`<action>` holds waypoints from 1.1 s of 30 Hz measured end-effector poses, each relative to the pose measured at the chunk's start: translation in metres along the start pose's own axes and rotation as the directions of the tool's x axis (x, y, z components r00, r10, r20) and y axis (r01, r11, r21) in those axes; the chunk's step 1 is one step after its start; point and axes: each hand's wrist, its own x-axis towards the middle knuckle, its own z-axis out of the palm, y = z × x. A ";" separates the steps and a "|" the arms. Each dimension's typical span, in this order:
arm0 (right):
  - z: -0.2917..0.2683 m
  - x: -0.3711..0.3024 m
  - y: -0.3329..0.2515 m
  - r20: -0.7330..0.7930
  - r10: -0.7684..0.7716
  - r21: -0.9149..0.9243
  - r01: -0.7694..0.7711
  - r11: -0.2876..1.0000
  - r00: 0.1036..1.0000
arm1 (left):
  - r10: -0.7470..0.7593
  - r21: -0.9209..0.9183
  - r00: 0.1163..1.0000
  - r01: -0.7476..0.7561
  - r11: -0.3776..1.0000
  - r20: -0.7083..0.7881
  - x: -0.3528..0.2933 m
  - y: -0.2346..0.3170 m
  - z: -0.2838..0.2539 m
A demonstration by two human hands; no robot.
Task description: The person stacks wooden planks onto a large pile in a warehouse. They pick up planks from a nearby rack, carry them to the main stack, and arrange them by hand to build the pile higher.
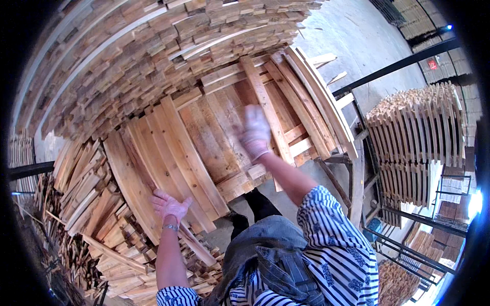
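My left hand [171, 206], in a pale glove with a band at the wrist, is at the near ends of several loose wooden boards [176, 160] on the left of the work surface. Its fingers are spread, with nothing gripped in them. My right hand [255, 133], also gloved, is smeared by motion over the middle of the wooden bench top [209, 132]. Just right of it lies a narrow plank [266, 104], running from far to near; whether the hand touches it is unclear.
More long planks [301, 102] lie along the right side of the bench. A tall stack of timber [153, 56] stands behind it. Offcuts [122, 250] are heaped at the lower left. Slatted wood stacks [416, 137] and dark metal rails [398, 69] stand to the right.
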 end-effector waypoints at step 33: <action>0.094 -0.075 -0.080 0.623 -0.015 0.466 -0.355 0.810 0.782 | -0.009 0.056 1.000 0.010 0.998 -0.012 0.003 0.007 -0.003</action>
